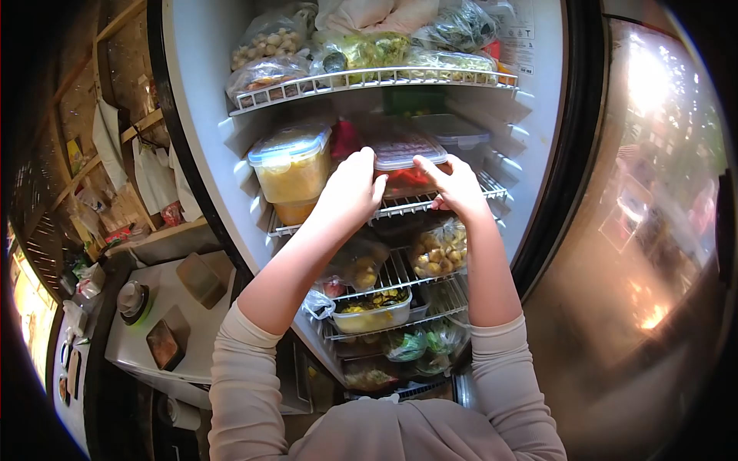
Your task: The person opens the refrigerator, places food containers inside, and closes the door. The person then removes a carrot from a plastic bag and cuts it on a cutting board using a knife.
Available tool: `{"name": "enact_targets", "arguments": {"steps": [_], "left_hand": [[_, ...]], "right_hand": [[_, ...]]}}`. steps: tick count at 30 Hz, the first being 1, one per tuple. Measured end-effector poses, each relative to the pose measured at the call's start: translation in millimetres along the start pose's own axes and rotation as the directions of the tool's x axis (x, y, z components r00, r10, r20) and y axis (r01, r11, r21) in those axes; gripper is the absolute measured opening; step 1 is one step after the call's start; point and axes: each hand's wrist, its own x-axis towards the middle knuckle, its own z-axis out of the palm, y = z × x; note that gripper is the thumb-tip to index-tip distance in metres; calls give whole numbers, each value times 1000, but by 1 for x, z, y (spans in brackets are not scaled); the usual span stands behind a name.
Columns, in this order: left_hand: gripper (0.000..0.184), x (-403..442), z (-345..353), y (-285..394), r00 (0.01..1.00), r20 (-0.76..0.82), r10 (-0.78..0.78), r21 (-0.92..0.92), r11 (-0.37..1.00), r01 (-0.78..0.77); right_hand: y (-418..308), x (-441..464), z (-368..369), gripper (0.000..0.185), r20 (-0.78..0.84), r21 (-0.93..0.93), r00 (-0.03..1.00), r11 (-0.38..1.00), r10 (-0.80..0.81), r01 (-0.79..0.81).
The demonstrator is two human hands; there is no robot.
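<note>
Mid-frame, the left hand (358,183) and right hand (460,188), partly curled, hold a lidded container (405,152) by 2 sides; best kept level at the wire shelf (404,206).

Between the fingers (429,170), a container (404,181) shows red; left of them, a yellow tub (296,180) has a bluish lid (288,144); below them, the barred shelf (409,206) is white; farther below, bagged leaves (406,343) are green.
</note>
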Motion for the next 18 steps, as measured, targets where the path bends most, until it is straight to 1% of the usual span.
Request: {"name": "enact_targets", "arguments": {"steps": [1,3,7,9,10,11,13,14,16,17,18], "left_hand": [[28,1,0,0,1000,-1,0,-3,1000,0],[27,1,0,1,1000,18,10,17,1000,-10],[26,0,-1,2,1000,24,9,38,999,-10],[28,-2,-2,-1,999,34,12,21,1000,-13],[28,-4,-3,-1,999,33,7,26,1000,-8],[31,-8,-3,-1,1000,12,29,22,999,-29],[40,-18,-4,-2,998,-5,68,51,996,-67],[40,-22,-7,-1,998,2,66,30,997,-66],[38,-30,-16,2,998,27,59,8,998,-59],[35,-35,-21,3,995,3,102,37,994,-102],[34,-40,-27,4,993,12,118,52,992,-119]], "right_hand": [[0,0,0,65,-2,-3,1000,1000,0,0],[1,-2,1,56,9,-8,1000,1000,16,-16],[0,-6,2,55,33,38,999,999,19,-21],[6,-4,5,54,-11,84,1000,996,7,-6],[9,-4,4,60,-36,106,999,994,-18,22],[14,-5,7,63,-92,185,994,979,-64,80],[21,-10,13,63,-289,195,954,972,-72,132],[25,-13,15,63,-273,203,959,971,-71,130],[33,-15,16,49,-401,216,901,939,-165,268],[36,-13,19,39,-452,173,860,923,-237,345],[37,-13,21,35,-444,175,852,906,-277,386]]}}
